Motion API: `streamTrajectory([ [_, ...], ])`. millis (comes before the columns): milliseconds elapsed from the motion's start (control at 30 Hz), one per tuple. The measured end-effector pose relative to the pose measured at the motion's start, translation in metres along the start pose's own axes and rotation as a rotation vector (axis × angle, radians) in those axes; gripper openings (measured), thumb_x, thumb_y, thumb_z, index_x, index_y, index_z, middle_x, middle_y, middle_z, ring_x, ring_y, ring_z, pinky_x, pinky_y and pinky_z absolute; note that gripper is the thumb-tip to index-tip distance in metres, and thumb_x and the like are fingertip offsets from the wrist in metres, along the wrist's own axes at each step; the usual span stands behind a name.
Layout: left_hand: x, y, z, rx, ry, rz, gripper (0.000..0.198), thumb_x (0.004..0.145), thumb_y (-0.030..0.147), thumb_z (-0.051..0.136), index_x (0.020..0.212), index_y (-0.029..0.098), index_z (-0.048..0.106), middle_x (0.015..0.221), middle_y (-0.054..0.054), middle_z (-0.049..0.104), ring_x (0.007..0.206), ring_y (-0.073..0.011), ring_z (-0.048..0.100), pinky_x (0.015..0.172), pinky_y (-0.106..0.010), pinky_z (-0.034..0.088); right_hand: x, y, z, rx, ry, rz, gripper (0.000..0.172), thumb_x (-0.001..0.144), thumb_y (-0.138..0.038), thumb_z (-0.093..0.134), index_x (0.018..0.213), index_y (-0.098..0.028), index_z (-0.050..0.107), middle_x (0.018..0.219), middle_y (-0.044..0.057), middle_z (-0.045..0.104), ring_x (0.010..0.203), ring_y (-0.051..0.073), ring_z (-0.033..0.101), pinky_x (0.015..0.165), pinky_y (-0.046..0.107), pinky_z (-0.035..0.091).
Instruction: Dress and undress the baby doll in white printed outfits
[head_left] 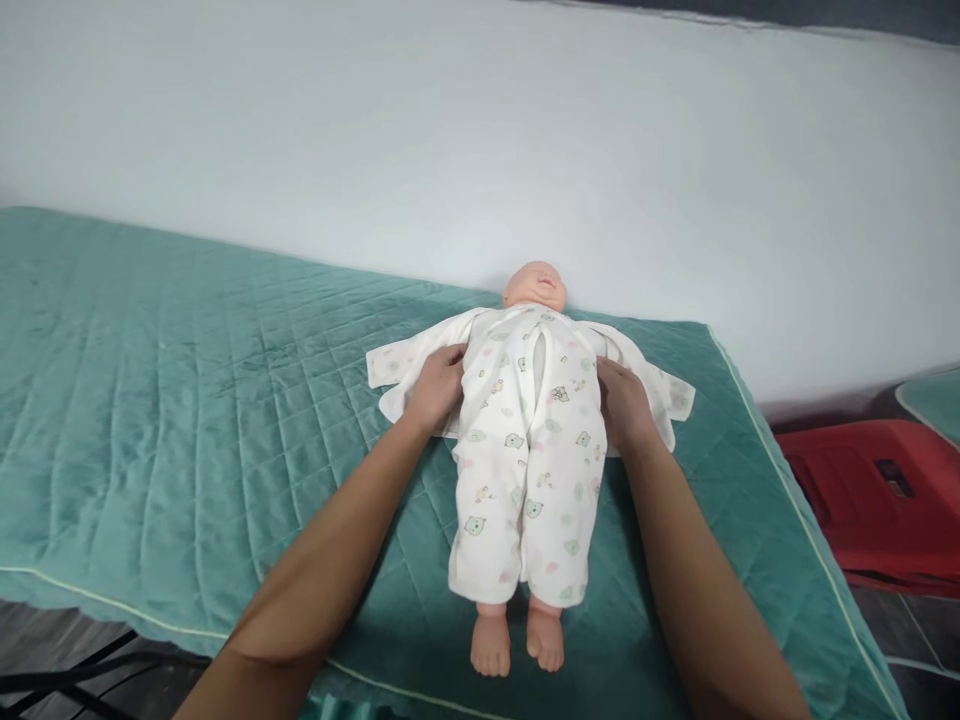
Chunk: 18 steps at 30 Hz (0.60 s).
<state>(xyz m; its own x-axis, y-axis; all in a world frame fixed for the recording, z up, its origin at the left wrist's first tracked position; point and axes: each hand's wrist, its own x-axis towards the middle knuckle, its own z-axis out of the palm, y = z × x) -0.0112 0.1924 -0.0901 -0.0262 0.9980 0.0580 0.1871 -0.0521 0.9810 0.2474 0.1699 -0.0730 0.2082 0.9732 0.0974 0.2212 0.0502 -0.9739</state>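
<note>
Both forearms enter at the lower edge and extend away from the viewer. The left forearm (322, 545) slants inward to the right; the right forearm (697, 560) slants inward to the left. Between them, the bare feet (490, 642) of the doll (535, 288) point toward the viewer. The doll lies on its back on a green quilt (180, 400). Printed white trousers (559, 470) cover the legs and reach high up the torso.

The left hand (441, 385) is set against one side of the trousers, back outward, fingers directed forward and inward. The right hand (626, 405) is set against the opposite side at nearly the same level, fingers bent inward. The fingertips are partly hidden; whether either hand grips the fabric cannot be determined.

Beneath and outside the hands, a printed white shirt (651, 380) is spread, one sleeve extending to each side. The doll's head lies beyond, near the pale wall (360, 130). A red object (870, 500) stands right of the quilt.
</note>
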Motion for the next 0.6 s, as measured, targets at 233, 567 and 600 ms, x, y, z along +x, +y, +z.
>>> streamTrajectory([
  [233, -0.001, 0.005, -0.003, 0.313, 0.187, 0.173, 0.031, 0.094, 0.039, 0.05, 0.108, 0.023, 0.074, 0.108, -0.006, 0.076, 0.101, -0.0252, 0.066, 0.094, -0.038, 0.047, 0.007, 0.012, -0.001, -0.155, 0.229, -0.173, 0.033, 0.092, -0.048, 0.054, 0.098, -0.021, 0.072, 0.092, 0.004, 0.074, 0.089, 0.022, 0.067, 0.089, 0.038, 0.051],
  [567, 0.044, 0.004, 0.007, 0.508, 0.033, 0.565, 0.028, 0.1, 0.038, 0.046, 0.106, 0.022, 0.068, 0.116, -0.008, 0.07, 0.111, -0.0228, 0.06, 0.102, -0.037, 0.042, 0.045, 0.023, 0.021, -0.255, 0.085, -0.421, 0.026, 0.092, -0.041, 0.049, 0.098, -0.023, 0.068, 0.123, 0.01, 0.069, 0.121, 0.025, 0.059, 0.108, 0.043, 0.041],
  [600, 0.048, 0.003, 0.009, 0.512, 0.038, 0.55, 0.028, 0.1, 0.038, 0.046, 0.105, 0.022, 0.068, 0.115, -0.008, 0.07, 0.11, -0.0228, 0.06, 0.101, -0.037, 0.042, 0.047, 0.022, 0.022, -0.287, 0.095, -0.41, 0.026, 0.092, -0.042, 0.048, 0.097, -0.024, 0.067, 0.125, 0.01, 0.069, 0.122, 0.026, 0.058, 0.109, 0.044, 0.04],
])
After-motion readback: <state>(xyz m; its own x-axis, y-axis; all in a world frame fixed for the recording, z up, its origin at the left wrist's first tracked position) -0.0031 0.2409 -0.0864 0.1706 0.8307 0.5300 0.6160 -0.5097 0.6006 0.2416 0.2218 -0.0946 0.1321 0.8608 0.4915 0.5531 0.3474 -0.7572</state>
